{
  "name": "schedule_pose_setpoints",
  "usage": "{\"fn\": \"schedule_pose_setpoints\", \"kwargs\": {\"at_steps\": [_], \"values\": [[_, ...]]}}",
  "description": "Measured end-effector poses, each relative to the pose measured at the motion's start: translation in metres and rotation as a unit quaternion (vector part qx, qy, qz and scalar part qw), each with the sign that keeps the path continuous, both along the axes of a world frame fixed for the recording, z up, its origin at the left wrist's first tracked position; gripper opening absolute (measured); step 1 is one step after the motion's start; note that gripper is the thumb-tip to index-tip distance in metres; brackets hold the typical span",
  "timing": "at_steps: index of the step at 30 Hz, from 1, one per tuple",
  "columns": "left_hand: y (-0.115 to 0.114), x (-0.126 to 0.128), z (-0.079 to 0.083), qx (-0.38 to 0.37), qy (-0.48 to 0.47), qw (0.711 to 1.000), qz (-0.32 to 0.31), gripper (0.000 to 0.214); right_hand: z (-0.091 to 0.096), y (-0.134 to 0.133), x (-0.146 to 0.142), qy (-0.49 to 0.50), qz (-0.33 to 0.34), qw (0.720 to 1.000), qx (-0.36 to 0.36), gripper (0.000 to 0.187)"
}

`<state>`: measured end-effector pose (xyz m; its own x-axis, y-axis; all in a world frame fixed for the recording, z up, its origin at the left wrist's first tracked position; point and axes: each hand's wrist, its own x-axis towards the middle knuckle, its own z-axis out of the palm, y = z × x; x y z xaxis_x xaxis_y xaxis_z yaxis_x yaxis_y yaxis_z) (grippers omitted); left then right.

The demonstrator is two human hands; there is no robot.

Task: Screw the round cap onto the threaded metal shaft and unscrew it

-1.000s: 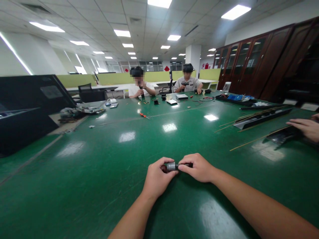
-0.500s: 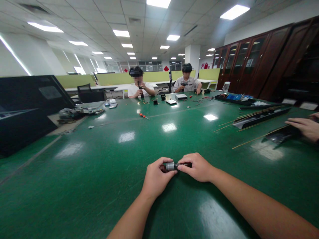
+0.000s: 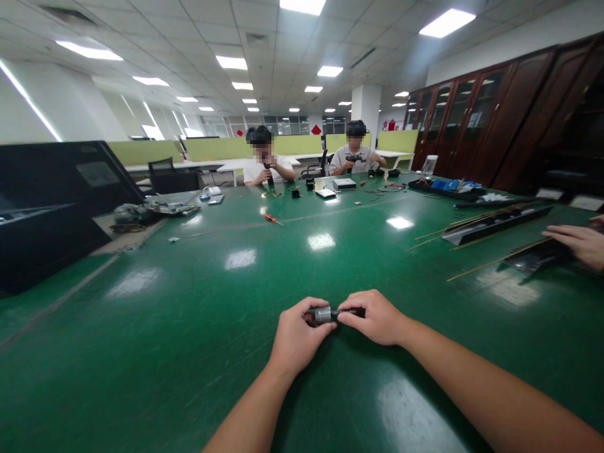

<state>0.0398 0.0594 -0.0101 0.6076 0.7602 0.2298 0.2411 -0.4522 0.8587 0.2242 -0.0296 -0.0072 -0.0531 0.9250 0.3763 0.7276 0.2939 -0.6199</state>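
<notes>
A small silver cylinder (image 3: 323, 314), which looks like a small motor, lies level just above the green table (image 3: 226, 371). My left hand (image 3: 298, 333) is closed around it, thumb at the near side and fingers at the far side. From its right end runs a thin dark shaft (image 3: 335, 315) with what seem to be ridges. My right hand (image 3: 375, 318) pinches the outer end of this shaft between thumb and fingers. A dark piece (image 3: 358, 311) shows inside the right hand; its shape is mostly hidden.
An orange screwdriver (image 3: 271, 218) lies further out on the table. Black channel strips (image 3: 500, 226) and thin brass-coloured rods are at the right, beside another person's hand (image 3: 578, 242). Two people sit across the table behind small parts. A large dark panel (image 3: 51, 214) stands at the left.
My hands keep their hold on the cylinder and shaft, almost unmoved. Across the table, the right-hand person's hand has lifted off the tabletop. The view has shifted very slightly.
</notes>
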Motion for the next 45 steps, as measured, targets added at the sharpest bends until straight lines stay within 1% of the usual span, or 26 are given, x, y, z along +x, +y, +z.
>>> {"fn": "schedule_pose_setpoints", "kwargs": {"at_steps": [21, 35, 41, 45], "values": [[-0.0003, -0.0007, 0.0018, -0.004, -0.006, 1.0, 0.008, 0.031, -0.0006, 0.0, 0.0019, -0.01, -0.007, 1.0, 0.001, 0.018], [0.0015, -0.0004, -0.0001, -0.009, 0.0, 1.0, 0.009, 0.031, -0.0009, -0.0006, 0.0015, -0.007, -0.018, 1.0, 0.003, 0.014], [0.0032, -0.0012, -0.0021, -0.018, -0.005, 1.0, 0.009, 0.032, -0.0005, -0.0011, 0.0029, 0.004, -0.022, 1.0, -0.003, 0.015], [0.0025, -0.001, -0.0005, -0.029, -0.009, 0.999, 0.012, 0.031, -0.0014, -0.0013, 0.0039, 0.006, -0.023, 1.0, -0.008, 0.016]]}}
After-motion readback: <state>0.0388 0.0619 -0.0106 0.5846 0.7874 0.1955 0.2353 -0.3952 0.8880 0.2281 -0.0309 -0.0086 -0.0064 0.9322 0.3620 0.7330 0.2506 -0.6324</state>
